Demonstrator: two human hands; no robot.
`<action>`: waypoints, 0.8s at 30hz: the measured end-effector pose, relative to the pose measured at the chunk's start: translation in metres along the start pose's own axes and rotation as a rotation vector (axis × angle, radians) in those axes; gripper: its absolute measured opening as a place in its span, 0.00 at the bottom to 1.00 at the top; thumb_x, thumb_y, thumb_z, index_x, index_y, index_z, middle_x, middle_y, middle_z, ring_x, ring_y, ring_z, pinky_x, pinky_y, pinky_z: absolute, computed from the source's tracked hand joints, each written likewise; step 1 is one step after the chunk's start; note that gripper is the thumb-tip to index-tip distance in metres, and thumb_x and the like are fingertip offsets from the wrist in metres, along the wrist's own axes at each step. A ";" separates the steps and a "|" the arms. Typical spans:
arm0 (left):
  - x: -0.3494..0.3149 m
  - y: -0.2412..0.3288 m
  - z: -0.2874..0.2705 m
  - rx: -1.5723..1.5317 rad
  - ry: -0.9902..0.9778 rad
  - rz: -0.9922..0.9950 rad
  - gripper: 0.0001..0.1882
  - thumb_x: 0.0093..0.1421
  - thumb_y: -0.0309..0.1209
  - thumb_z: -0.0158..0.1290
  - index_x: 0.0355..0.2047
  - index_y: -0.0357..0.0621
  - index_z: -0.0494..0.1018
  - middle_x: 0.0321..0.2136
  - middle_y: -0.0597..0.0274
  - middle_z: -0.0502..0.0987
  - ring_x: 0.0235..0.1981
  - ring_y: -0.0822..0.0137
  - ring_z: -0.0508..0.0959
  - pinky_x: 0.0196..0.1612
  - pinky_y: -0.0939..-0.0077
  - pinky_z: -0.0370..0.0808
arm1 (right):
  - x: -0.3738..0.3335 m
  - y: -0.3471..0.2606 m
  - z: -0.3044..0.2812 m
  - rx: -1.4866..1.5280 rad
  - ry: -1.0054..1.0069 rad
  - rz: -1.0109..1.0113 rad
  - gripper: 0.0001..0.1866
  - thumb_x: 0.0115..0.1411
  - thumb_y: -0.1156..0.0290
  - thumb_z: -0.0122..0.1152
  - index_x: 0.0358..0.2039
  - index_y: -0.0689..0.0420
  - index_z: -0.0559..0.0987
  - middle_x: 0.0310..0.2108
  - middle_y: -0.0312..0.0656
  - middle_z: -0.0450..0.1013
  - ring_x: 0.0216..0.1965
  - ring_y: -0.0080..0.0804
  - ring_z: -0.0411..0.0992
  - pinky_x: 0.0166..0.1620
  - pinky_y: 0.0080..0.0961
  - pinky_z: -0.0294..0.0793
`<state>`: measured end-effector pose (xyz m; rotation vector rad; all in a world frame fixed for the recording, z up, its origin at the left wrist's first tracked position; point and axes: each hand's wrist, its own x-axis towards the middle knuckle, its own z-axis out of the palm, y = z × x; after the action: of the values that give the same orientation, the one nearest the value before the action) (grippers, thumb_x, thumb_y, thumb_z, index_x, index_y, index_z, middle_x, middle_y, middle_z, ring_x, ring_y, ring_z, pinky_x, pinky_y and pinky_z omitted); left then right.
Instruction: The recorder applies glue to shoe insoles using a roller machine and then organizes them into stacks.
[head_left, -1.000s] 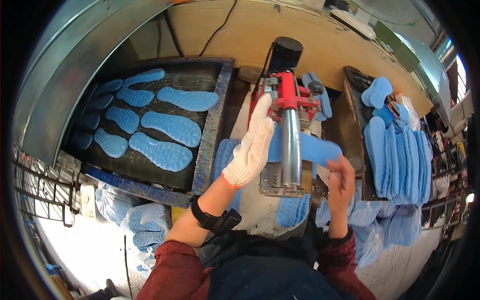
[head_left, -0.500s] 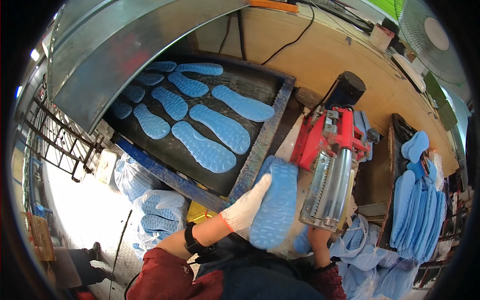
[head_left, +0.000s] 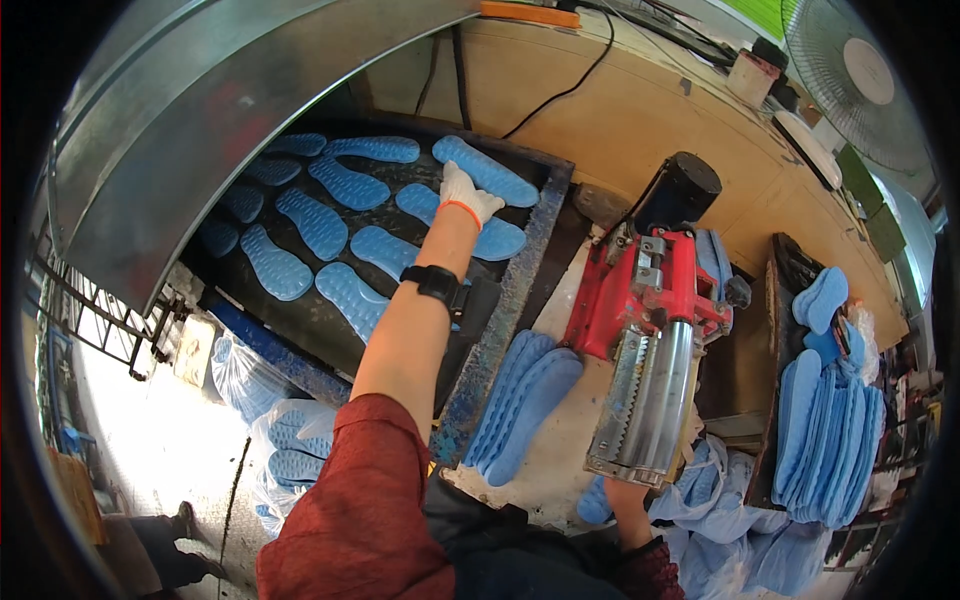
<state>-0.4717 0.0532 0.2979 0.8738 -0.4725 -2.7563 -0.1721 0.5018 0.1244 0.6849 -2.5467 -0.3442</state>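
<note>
My left hand (head_left: 470, 193), in a white glove with an orange cuff, reaches over the dark tray (head_left: 335, 345) with the blue rim. Its fingers are closed at the near edge of a blue insole (head_left: 500, 180) by the tray's far right corner. Just under the hand lies another blue insole (head_left: 500, 240), partly covered by it. Below the red and silver roller machine (head_left: 640, 390) is my right hand (head_left: 625, 495), its fingers hidden behind the machine. A row of blue insoles (head_left: 525, 405) leans together between the tray and the machine.
A metal hood (head_left: 250, 120) overhangs the tray's left part, where several insoles lie. On the right, a rack (head_left: 775, 400) stands beside many upright blue insoles (head_left: 830, 440). Plastic bags (head_left: 295, 450) of insoles are on the floor. A fan (head_left: 865, 75) stands far right.
My left hand has moved from the insoles beside the machine up to the tray's far right, where an additional insole now lies. The view has shifted slightly; my right hand stays by the machine.
</note>
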 end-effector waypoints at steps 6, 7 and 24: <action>-0.087 -0.013 -0.003 0.356 -0.302 0.107 0.38 0.68 0.48 0.42 0.69 0.39 0.44 0.66 0.38 0.53 0.64 0.41 0.60 0.63 0.46 0.61 | -0.017 -0.004 0.017 0.231 -0.232 0.190 0.27 0.58 0.60 0.54 0.57 0.55 0.73 0.57 0.51 0.69 0.58 0.58 0.65 0.58 0.61 0.60; -0.113 -0.020 -0.013 0.475 -0.393 0.146 0.35 0.68 0.45 0.44 0.67 0.38 0.49 0.63 0.38 0.60 0.62 0.43 0.65 0.61 0.49 0.65 | -0.009 -0.006 0.011 0.249 -0.259 0.213 0.25 0.58 0.60 0.55 0.55 0.56 0.74 0.54 0.51 0.71 0.55 0.58 0.67 0.57 0.60 0.62; -0.171 -0.164 -0.098 2.744 -0.534 0.380 0.33 0.51 0.48 0.63 0.53 0.46 0.68 0.53 0.48 0.70 0.58 0.49 0.72 0.60 0.42 0.62 | 0.025 0.000 -0.028 0.603 -0.010 0.297 0.17 0.49 0.67 0.62 0.38 0.62 0.78 0.44 0.53 0.71 0.50 0.56 0.64 0.52 0.52 0.62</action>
<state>-0.2938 0.2315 0.2516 -0.1678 -3.4842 -0.1296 -0.1767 0.4853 0.1581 0.4859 -2.7141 0.5416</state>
